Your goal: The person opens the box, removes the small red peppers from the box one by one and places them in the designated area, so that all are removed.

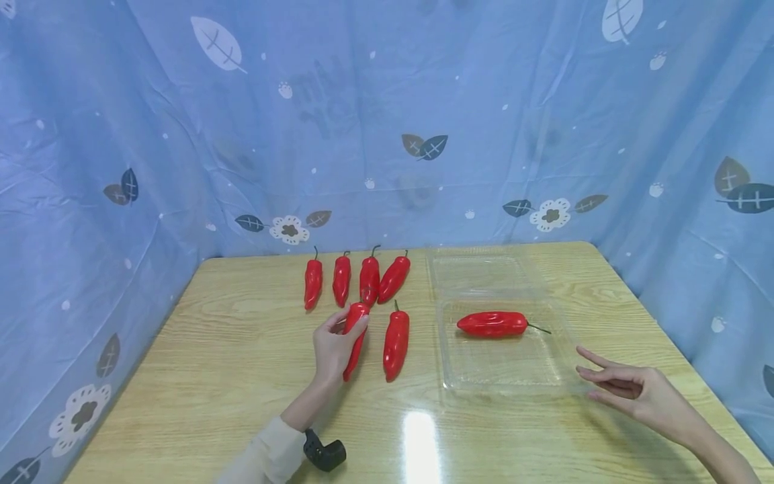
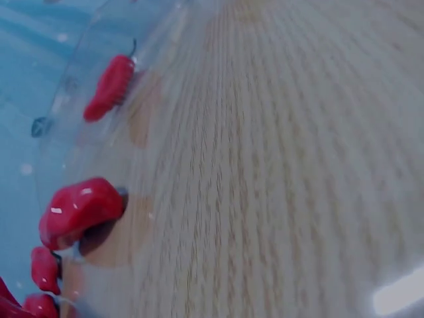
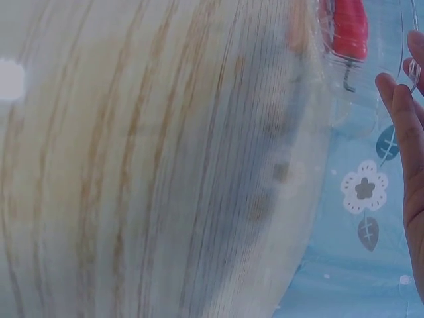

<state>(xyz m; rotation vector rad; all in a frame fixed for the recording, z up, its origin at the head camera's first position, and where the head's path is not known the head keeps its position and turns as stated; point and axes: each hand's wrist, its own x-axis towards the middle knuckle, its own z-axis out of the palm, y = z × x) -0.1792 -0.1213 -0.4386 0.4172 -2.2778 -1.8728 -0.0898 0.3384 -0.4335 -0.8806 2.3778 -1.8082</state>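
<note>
My left hand [image 1: 332,349] grips a red chili pepper [image 1: 357,333], its thumb on one side and the fingers round the other. Just right of it, another red pepper [image 1: 396,346] lies on the table. One pepper [image 1: 492,324] lies sideways inside a clear plastic container [image 1: 502,373], its stem pointing right. At the container's right edge, the thumb and fingers of my right hand [image 1: 641,396] hold the rim; the right wrist view shows clear plastic between the fingertips [image 3: 401,96]. In the left wrist view the left hand is out of sight.
Several peppers [image 1: 341,279] lie in a row at the back of the wooden table [image 1: 230,376]. Hinged behind the container, its clear lid [image 1: 484,272] lies folded open. A patterned blue curtain [image 1: 363,121] surrounds the back and sides. A black wrist device [image 1: 325,455] sits by the left sleeve.
</note>
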